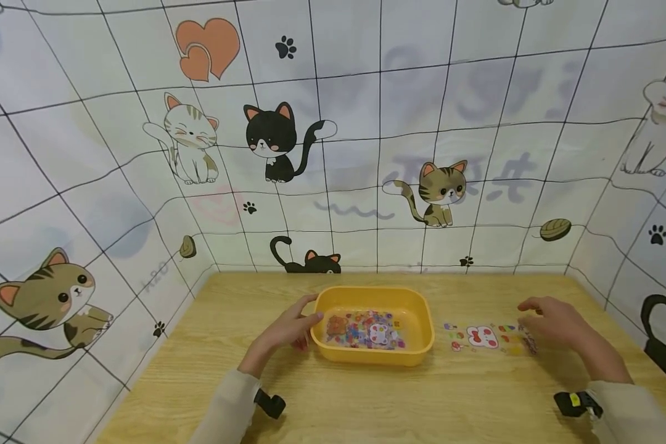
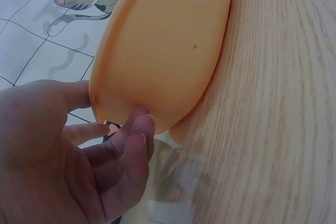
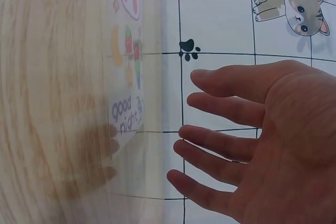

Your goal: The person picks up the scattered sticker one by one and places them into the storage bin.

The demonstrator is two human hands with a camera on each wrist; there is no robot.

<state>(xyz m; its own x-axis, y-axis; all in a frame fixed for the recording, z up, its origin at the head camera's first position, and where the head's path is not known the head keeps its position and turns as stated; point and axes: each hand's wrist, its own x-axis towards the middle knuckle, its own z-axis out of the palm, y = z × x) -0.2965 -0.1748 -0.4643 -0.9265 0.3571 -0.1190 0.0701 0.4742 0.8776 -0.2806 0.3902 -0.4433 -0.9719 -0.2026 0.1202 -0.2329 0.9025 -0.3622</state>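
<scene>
A shallow yellow plastic basin (image 1: 374, 357) stands on the table, with colourful sticker sheets (image 1: 361, 330) lying inside it. My left hand (image 1: 288, 324) grips the basin's left end by the rim; in the left wrist view, loosely bent fingers (image 2: 134, 166) lie against its outer wall. To the right of the basin, a clear sticker sheet (image 1: 481, 337) with a white bunny face and small pictures lies on the wood. My right hand (image 1: 555, 320) hovers at that sheet's right end, its fingers spread and holding nothing in the right wrist view. "Good night" shows printed on the sheet there.
The light wooden table (image 1: 333, 401) meets a white backdrop (image 1: 355, 185) printed with cats and grid lines at its back and sides. Each wrist wears a black strap mount, such as the left one (image 1: 269, 404), below the pale sleeves.
</scene>
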